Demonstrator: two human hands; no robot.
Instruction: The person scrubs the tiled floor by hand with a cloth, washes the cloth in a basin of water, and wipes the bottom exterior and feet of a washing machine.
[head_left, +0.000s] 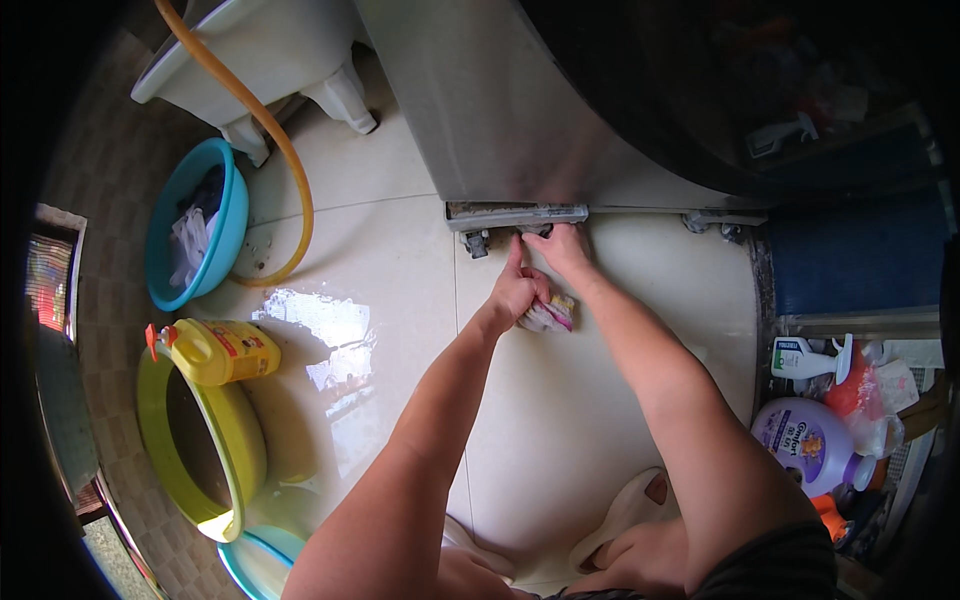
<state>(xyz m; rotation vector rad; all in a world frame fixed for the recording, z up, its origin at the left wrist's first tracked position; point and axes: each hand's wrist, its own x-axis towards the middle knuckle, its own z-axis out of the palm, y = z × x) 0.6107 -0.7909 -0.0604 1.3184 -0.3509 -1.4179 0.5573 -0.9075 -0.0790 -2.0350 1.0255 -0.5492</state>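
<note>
My left hand (520, 291) is low over the pale tiled floor, its curled fingers around a crumpled, stained cloth (549, 313). Its index finger points up to the grey base strip (517, 216) of a large metallic-grey appliance (480, 112). Beside it, my right hand (561, 246) reaches in at the same strip, thumb against a small grey part (535, 228) beneath it. The other right fingertips are hidden under the edge, so their grip is unclear. A dark grey support foot (475, 244) stands left of both hands.
At left are a blue basin (238, 225) with laundry, an orange hose (289, 146), a yellow jug (232, 351) and a green tub (251, 450). A white washtub (262, 60) stands behind. Purple Comfort bottle (806, 442) and white spray bottle (806, 360) lie right. Wet floor glistens (322, 330).
</note>
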